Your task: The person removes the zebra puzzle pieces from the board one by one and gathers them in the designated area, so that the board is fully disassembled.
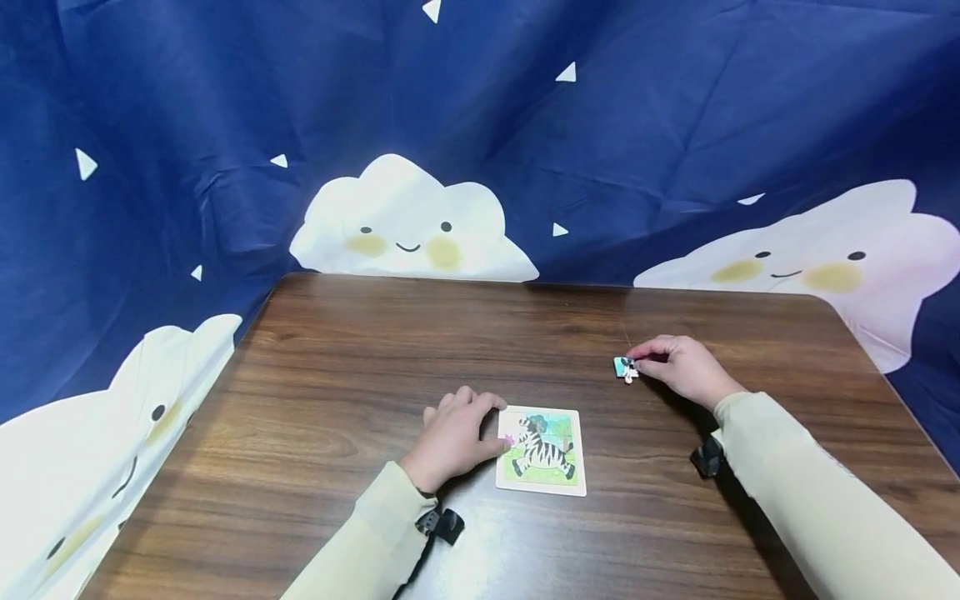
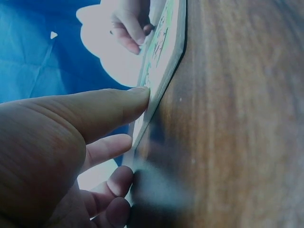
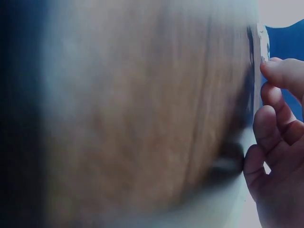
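A square, pale-bordered zebra jigsaw puzzle (image 1: 546,457) lies flat on the table, showing a striped zebra on green. My left hand (image 1: 457,437) is at its left side, the thumb (image 2: 135,102) touching the border and the index finger by the top left corner. The other left fingers are loosely bent beside it. Farther right, my right hand (image 1: 690,369) pinches a small puzzle piece (image 1: 623,367) in teal, black and white, low over the table. Whether it is one piece or more is too small to tell. The right wrist view catches only a sliver of the piece (image 3: 264,45) by the thumb.
The brown wood-grain table (image 1: 337,375) has rounded far corners. Behind it hangs a dark blue cloth (image 1: 480,100) with smiling white clouds and small white triangles. Each wrist wears a black strap (image 1: 442,525) over a cream sleeve.
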The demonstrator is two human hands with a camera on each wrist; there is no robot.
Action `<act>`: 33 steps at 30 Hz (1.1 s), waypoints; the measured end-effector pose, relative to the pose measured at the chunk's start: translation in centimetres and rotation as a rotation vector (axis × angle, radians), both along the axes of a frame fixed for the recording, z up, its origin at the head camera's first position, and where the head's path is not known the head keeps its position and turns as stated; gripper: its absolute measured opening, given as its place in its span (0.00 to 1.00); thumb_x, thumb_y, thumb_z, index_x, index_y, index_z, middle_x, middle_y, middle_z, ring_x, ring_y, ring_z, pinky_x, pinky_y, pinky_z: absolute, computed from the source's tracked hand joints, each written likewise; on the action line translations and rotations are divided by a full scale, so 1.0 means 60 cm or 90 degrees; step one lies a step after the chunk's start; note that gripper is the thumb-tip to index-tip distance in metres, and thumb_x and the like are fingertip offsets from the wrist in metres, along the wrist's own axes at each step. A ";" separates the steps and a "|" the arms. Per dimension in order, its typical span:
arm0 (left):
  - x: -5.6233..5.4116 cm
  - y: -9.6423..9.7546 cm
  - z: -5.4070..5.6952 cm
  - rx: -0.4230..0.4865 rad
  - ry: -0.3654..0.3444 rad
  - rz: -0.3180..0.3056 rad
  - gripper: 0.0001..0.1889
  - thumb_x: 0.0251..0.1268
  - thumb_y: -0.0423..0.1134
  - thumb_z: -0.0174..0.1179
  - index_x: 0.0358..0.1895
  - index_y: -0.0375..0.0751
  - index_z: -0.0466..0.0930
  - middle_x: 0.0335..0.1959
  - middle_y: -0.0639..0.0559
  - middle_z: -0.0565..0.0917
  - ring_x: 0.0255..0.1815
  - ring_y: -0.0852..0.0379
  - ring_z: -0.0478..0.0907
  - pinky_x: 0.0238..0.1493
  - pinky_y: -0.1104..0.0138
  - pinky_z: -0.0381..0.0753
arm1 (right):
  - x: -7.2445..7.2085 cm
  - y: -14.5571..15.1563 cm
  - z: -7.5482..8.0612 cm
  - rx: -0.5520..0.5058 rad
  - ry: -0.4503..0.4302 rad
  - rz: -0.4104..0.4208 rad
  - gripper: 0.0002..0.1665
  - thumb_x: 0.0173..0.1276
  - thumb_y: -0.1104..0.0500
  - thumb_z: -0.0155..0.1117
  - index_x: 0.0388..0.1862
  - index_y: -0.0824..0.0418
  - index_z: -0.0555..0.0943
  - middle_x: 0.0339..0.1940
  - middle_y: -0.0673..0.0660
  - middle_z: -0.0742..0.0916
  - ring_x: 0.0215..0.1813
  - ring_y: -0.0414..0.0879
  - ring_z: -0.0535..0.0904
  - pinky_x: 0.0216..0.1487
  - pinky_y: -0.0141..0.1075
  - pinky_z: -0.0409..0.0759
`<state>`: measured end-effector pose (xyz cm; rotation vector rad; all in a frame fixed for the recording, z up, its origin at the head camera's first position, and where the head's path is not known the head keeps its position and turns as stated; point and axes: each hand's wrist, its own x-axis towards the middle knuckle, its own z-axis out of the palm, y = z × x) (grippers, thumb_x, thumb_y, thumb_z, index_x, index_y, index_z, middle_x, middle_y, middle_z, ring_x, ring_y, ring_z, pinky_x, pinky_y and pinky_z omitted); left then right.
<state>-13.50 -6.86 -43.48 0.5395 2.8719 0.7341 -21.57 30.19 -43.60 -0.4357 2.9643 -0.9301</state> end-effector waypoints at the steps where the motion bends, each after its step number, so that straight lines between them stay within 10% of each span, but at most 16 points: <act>1: 0.000 0.000 -0.001 0.002 0.001 0.000 0.26 0.56 0.56 0.71 0.59 0.56 0.80 0.43 0.53 0.75 0.42 0.51 0.69 0.42 0.54 0.62 | -0.002 0.003 0.000 0.002 -0.002 -0.003 0.09 0.66 0.63 0.68 0.43 0.60 0.89 0.43 0.59 0.89 0.49 0.52 0.81 0.51 0.46 0.74; 33: 0.001 0.000 0.000 0.013 -0.001 0.005 0.26 0.54 0.55 0.72 0.57 0.56 0.80 0.44 0.53 0.75 0.43 0.52 0.69 0.41 0.54 0.62 | -0.030 0.034 0.007 0.040 -0.062 -0.036 0.13 0.70 0.57 0.67 0.48 0.63 0.88 0.48 0.64 0.88 0.56 0.62 0.81 0.58 0.58 0.72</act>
